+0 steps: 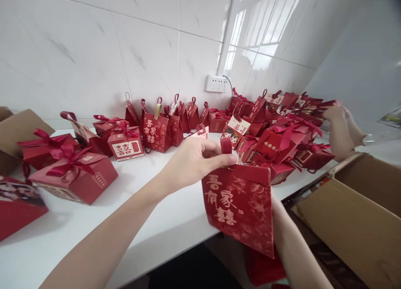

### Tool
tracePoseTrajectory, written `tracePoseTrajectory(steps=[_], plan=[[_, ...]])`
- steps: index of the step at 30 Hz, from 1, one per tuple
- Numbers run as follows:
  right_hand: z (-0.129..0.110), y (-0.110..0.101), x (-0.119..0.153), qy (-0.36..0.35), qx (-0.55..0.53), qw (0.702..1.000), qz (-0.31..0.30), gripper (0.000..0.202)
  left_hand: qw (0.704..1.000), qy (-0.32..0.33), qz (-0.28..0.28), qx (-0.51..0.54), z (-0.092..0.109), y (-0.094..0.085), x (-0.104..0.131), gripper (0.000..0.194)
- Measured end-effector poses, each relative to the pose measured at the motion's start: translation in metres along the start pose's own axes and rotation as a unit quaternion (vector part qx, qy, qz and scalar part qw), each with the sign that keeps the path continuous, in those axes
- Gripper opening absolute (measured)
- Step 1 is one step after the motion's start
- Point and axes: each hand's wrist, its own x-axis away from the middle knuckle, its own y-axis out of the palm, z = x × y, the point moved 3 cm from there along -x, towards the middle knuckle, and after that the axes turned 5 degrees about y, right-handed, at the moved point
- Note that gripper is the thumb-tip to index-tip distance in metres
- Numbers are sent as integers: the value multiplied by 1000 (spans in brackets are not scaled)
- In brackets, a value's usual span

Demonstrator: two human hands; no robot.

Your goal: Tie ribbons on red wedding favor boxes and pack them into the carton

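Note:
My left hand [196,161] is closed on the top edge of a red candy box [239,209], thumb in front, next to its dark red ribbon loop [226,146]. Gold characters and pale flowers cover the front of this triangular box, which hangs tilted over the table's front edge. Behind its right side goes my right hand [277,209]; only the wrist and forearm show, and the fingers are hidden. Past my left hand stands a similar triangular box [156,132] with a gold-coloured loop, in a row of several others against the wall.
Boxes with ribbon bows [75,172] stand on the left of the white table [131,222]. A pile of red boxes [278,140] fills the right, near another person's hand [346,124]. An open carton [354,222] is at lower right. A power strip [216,84] is on the wall.

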Motion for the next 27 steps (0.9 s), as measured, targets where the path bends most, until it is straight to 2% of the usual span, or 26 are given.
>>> tracePoseTrajectory(steps=[2,4,7,9,12,17,22,24,27], plan=[[-12,-3,1,-31,-56,998,12,36,1000,6,14,-7,3,2,1,35],[-29,-2,8,-105,-77,991,29,29,999,9,18,-38,5,3,3,35],[-54,9,25,-232,54,968,84,24,995,21,18,-94,11,5,5,42],[-62,20,34,-266,163,944,110,26,993,28,20,-111,14,6,7,44],[-63,30,37,-263,230,929,124,18,993,20,19,-115,17,8,9,44],[-65,32,35,-241,247,925,161,7,992,6,31,-123,17,11,10,42],[-66,34,35,-226,261,922,173,6,990,20,47,-131,17,15,11,47],[-63,32,37,-232,238,927,175,10,989,27,57,-136,18,15,11,47],[-57,24,39,-229,152,950,145,38,987,37,89,-129,21,11,11,47]])
